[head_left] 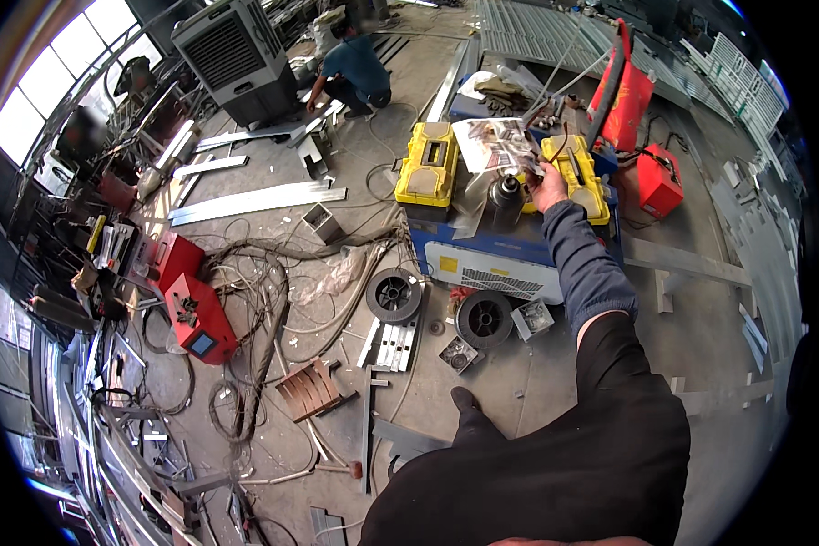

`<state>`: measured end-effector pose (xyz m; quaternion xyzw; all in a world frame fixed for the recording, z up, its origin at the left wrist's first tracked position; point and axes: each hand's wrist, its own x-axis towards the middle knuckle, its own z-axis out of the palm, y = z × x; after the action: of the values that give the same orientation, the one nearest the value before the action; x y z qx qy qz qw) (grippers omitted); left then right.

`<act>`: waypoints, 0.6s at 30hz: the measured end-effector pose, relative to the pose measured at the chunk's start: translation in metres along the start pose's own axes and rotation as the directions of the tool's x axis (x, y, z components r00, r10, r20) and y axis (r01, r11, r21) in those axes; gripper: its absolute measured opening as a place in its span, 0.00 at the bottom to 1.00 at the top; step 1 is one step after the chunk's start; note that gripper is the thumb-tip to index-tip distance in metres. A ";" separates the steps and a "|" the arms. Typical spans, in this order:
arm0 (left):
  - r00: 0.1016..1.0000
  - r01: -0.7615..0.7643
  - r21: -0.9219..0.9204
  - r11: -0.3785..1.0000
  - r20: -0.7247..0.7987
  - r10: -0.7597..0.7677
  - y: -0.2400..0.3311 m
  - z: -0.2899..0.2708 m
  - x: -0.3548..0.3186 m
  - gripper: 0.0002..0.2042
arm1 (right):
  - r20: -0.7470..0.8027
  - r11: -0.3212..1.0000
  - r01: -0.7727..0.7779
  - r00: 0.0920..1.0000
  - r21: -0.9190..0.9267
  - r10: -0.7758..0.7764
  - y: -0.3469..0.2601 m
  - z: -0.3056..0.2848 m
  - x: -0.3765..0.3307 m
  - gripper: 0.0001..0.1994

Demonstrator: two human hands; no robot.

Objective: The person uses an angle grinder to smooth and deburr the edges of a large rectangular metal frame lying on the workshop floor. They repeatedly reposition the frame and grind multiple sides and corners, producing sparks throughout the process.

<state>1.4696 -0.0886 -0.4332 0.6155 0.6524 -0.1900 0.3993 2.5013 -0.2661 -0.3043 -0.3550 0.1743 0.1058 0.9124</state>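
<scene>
My right arm, in a dark sleeve, reaches forward over a blue machine cabinet (419,238). At its end my right hand (548,188) has its fingers closed at the lower right corner of a glossy printed sheet (491,144), which looks thin and pale with dark pictures. Just below the sheet stands a dark cylindrical object with a narrow neck (504,196), beside some clear plastic (469,214). Two yellow toolboxes flank these: one (425,168) to the left, another (581,182) right by my hand. My left hand is out of view.
A red bag (623,100) and a red box (659,182) lie beyond the cabinet. Wire spools (394,296), cables (273,318), a red welding machine (200,318) and metal strips (255,202) cover the floor. A person (357,73) crouches near a large air cooler (232,59).
</scene>
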 end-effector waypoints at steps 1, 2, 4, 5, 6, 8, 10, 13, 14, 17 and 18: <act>1.000 0.009 0.003 1.000 -0.024 -0.009 0.008 0.006 -0.002 0.20 | -0.004 1.000 0.013 1.000 0.000 -0.013 -0.004 -0.002 0.023 0.08; 0.998 0.025 0.007 1.000 -0.049 -0.025 0.011 0.004 -0.010 0.20 | -0.009 1.000 0.005 1.000 0.007 -0.005 -0.005 -0.008 0.041 0.09; 0.993 0.063 -0.080 0.995 -0.097 -0.071 0.017 -0.003 -0.019 0.21 | -0.006 0.995 -0.054 0.999 -0.088 0.054 0.003 -0.018 0.068 0.09; 0.995 0.062 -0.238 0.969 -0.057 -0.078 0.027 -0.008 -0.015 0.21 | 0.001 0.990 -0.060 0.998 -0.128 0.061 0.002 -0.027 0.083 0.10; 0.996 0.076 -0.390 0.918 -0.021 -0.091 0.036 -0.014 -0.015 0.21 | -0.002 0.983 -0.099 0.995 -0.156 0.100 0.008 -0.032 0.093 0.10; 0.997 0.056 -0.588 0.807 -0.012 -0.078 0.060 -0.013 -0.014 0.20 | -0.009 0.951 -0.087 0.996 -0.295 0.089 0.009 -0.056 0.111 0.11; 0.986 -0.163 -0.172 0.971 -0.006 0.165 0.067 -0.011 -0.026 0.19 | -0.039 0.882 -0.094 0.996 -0.461 0.086 0.022 -0.075 0.113 0.11; 0.950 0.300 -0.268 0.916 0.177 -0.259 0.145 0.002 -0.088 0.22 | -0.058 0.718 -0.141 0.989 -0.681 0.139 0.034 -0.088 0.105 0.10; 0.963 0.257 -0.284 0.924 0.159 -0.219 0.137 0.007 -0.088 0.22 | -0.114 0.693 -0.162 0.987 -0.703 0.115 0.033 -0.101 0.106 0.10; 0.986 0.144 -0.261 0.954 0.121 -0.116 0.122 0.028 -0.078 0.22 | -0.251 0.701 -0.195 0.968 -0.686 0.023 0.020 -0.131 0.110 0.11; 0.990 0.120 -0.253 0.960 0.107 -0.096 0.116 0.036 -0.072 0.22 | -0.252 0.702 -0.175 0.968 -0.690 -0.008 0.017 -0.138 0.108 0.13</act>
<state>1.5854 -0.1423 -0.3728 0.5119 0.6848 -0.1534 0.4955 2.5620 -0.3408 -0.4518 -0.6789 0.2436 0.1629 0.6732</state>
